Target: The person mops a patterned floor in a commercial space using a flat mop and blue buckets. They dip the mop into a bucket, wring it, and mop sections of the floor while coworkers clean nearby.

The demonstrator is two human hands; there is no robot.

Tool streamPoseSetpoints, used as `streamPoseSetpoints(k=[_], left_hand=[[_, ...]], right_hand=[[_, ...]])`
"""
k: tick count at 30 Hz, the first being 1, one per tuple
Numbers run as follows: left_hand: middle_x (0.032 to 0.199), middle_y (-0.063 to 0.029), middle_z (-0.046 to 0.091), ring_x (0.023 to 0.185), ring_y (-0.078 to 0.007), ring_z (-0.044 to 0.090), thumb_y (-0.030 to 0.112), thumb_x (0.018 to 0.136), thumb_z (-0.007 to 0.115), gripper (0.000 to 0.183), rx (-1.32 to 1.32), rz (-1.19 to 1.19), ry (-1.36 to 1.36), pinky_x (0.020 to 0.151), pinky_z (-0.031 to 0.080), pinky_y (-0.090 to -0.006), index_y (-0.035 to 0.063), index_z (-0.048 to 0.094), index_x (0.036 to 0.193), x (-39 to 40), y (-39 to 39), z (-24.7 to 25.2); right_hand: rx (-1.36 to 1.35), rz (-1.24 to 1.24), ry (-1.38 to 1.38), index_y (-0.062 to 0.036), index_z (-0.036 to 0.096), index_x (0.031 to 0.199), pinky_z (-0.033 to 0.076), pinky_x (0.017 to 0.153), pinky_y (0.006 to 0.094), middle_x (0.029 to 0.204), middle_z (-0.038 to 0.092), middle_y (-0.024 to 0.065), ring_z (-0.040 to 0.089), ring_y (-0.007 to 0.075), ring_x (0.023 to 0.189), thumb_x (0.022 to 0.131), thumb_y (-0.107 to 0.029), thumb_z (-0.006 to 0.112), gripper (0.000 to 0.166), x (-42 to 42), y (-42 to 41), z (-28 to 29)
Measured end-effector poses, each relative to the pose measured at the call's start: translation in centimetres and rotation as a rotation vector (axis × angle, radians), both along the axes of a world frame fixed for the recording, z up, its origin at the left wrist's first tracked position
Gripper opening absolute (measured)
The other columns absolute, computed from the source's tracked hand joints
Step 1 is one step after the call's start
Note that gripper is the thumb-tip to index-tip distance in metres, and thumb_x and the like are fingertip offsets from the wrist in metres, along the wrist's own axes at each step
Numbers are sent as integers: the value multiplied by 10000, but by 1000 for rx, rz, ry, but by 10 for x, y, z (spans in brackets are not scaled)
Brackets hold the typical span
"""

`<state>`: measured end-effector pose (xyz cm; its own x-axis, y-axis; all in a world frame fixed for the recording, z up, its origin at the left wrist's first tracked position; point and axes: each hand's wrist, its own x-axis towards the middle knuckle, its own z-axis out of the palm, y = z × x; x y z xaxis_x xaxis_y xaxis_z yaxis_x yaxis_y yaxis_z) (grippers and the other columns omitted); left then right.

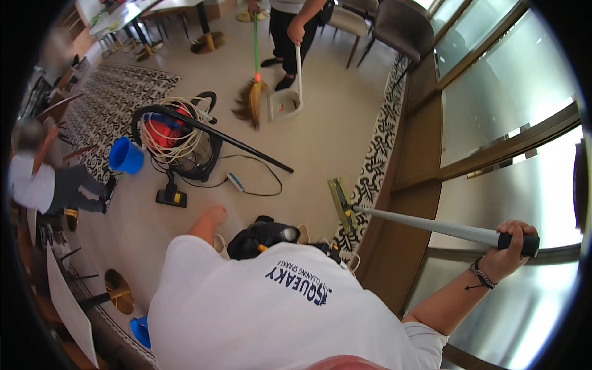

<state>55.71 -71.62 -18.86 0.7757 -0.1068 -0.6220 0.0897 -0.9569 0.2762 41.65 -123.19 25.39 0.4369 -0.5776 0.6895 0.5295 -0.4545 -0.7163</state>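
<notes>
My right hand [513, 245] grips the black end of a grey mop pole [430, 225], out at the right. The pole runs left and down to a flat mop head [343, 203] with a green edge, lying on the patterned tile border beside the wooden wall base. My left hand [216, 215] hangs at the left, over the floor; no object shows in it, and whether its fingers are closed cannot be told. Ahead of it lie a black vacuum floor nozzle [171, 198] and a wet-and-dry vacuum cleaner [180, 138] with cable looped over it.
A co-worker stands ahead with a broom [254, 97] and a long-handled dustpan [284, 105]. A blue bucket [126, 156] and a power strip [235, 181] with its cord lie near the vacuum. Another person is at the left. Chairs [401, 27] and glazed panels [499, 111] stand right.
</notes>
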Motion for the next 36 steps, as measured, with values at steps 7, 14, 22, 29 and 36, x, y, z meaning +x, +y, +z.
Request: streamPoseSetpoints(k=[7,14,22,29,36], left_hand=[[895,-134,584,834,-279,548,169,686,538,232,31,91,31,746,426,-357,70,595,888,-135,-9,14],[849,-153,585,802,-289,553,165,694,528,214,150,186,-55,703,431,-369,59,593,868,-182,23,35],[954,-145,565,906,-288,526,155,728,488,245,109,161,31,783,409,-357,65,568,941,-229,1,45],[952,-152,564,918,-286,522,160,718,518,259,89,177,45,786,409,-348,57,557,952,-237,-5,35],[956,-152,562,918,-282,522,158,709,515,260,6,254,63,793,408,-341,57,564,944,-205,2,14]], right_hand=[[103,34,0,-1,444,762,389,497,233,579,443,61,421,115,508,690,35,483,90,1,-35,1],[22,102,15,-14,446,698,379,493,229,557,459,57,441,118,493,692,4,521,77,7,-35,4],[-117,-136,132,-54,492,747,373,547,204,516,517,20,468,94,535,669,-132,586,145,22,7,-1],[-131,-51,122,-26,481,695,388,627,240,526,506,51,481,127,546,659,-65,566,101,9,-10,-3],[-56,-15,25,-14,444,632,402,531,244,542,474,69,468,148,498,644,-23,532,89,-16,-17,-5]])
